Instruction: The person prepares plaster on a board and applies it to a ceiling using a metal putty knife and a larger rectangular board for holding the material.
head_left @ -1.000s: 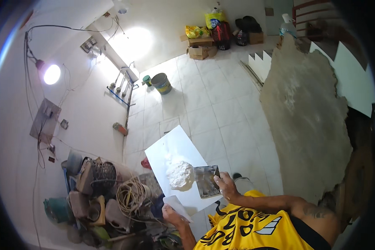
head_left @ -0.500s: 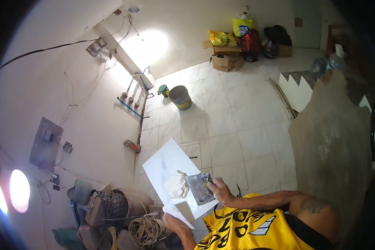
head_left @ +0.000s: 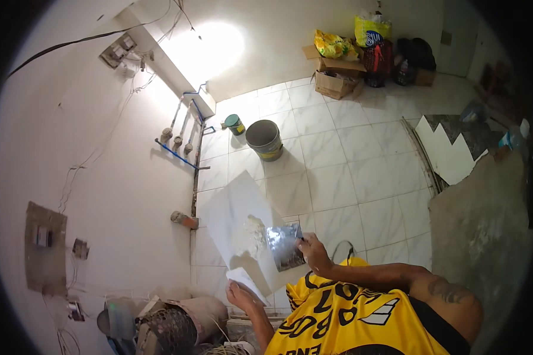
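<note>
My left hand is closed on a white flat piece at the near corner of a large white board; whether it also grips the board itself I cannot make out. A lumpy white mound of powder or paste sits on the board. My right hand is closed on a broad metal trowel, whose shiny blade lies over the board's right side, beside the mound.
White floor tiles surround a grey bucket and green tub. Pipes run along the left wall. Cardboard boxes and bags stand at the back. Concrete stairs rise right; cluttered containers lie lower left.
The camera's view has shifted toward the left and ahead, so the stairs slid right and the clutter down. My hands, board and trowel moved slightly up from half a second ago, still held together.
</note>
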{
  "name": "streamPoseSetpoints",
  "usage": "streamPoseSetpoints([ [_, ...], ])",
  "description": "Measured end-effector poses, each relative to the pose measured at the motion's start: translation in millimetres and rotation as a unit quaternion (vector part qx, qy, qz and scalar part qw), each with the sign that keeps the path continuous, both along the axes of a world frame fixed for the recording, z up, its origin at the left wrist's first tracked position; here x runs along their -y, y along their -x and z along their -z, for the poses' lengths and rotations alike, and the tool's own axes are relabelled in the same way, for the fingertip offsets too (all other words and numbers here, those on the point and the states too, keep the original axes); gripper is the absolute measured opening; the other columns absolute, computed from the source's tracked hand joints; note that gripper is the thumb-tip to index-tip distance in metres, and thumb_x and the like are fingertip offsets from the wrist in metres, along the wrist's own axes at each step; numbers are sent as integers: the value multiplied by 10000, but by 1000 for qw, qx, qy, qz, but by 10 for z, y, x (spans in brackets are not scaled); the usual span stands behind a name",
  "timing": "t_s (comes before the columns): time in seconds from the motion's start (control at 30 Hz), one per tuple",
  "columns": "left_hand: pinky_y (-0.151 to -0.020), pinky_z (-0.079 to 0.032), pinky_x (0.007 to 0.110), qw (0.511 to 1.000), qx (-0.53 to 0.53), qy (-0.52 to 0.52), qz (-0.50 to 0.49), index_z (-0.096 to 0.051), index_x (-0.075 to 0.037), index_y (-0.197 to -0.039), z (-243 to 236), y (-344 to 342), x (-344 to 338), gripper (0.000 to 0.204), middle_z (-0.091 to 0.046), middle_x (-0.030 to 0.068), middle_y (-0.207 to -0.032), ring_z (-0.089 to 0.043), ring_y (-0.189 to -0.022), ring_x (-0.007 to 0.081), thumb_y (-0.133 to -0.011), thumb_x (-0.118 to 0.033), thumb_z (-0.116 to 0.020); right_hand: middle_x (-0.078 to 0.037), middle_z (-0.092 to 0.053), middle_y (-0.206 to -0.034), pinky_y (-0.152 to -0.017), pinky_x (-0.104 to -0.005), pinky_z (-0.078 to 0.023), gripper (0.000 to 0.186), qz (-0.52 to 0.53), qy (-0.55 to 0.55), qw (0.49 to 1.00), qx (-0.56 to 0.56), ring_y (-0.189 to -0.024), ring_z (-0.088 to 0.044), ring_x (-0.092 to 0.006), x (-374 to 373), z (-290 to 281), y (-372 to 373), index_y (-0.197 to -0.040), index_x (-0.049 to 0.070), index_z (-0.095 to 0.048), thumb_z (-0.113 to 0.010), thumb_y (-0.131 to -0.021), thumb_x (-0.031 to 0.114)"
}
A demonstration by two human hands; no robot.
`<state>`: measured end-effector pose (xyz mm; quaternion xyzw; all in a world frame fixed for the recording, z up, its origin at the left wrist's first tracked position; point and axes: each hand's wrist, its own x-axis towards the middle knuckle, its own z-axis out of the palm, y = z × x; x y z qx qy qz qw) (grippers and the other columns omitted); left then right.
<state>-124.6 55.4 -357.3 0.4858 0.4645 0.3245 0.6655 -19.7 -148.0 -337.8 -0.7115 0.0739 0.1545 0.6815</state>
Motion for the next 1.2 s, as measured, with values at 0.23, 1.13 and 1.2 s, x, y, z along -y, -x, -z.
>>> streamPoseSetpoints([
  [0.23,-757,-508,340,980,-94,-126,125,-616,54,-1106,40,-2190,-770,313,-653,115,-968,-624,-844,216,-1010,-205,-470,-124,-514,-967,-816,-355,-414,271,44,19,998,44,-873,-503,-236,-485,-121,-1915,-1005,-13,-613,-542,-1003,248],
  [1.13,-649,-457,300,962,-105,-138,211,-596,13,-915,1119,-8279,-2934,303,-602,38,-800,-513,-698,129,-1020,-261,-522,-28,-463,-898,-766,-285,-391,200,268,-67,959,-63,-830,-468,-125,-2790,1033,-7506,-940,15,-588,-560,-957,212],
  [1.2,-648,-459,313,949,-115,-139,258,-603,19,-919,1301,-8560,-2972,320,-609,41,-779,-526,-692,139,-1013,-276,-525,13,-380,-805,-705,-271,-343,211,277,-18,960,-44,-755,-380,-96,-2787,1139,-7527,-816,69,-480,-580,-951,198],
])
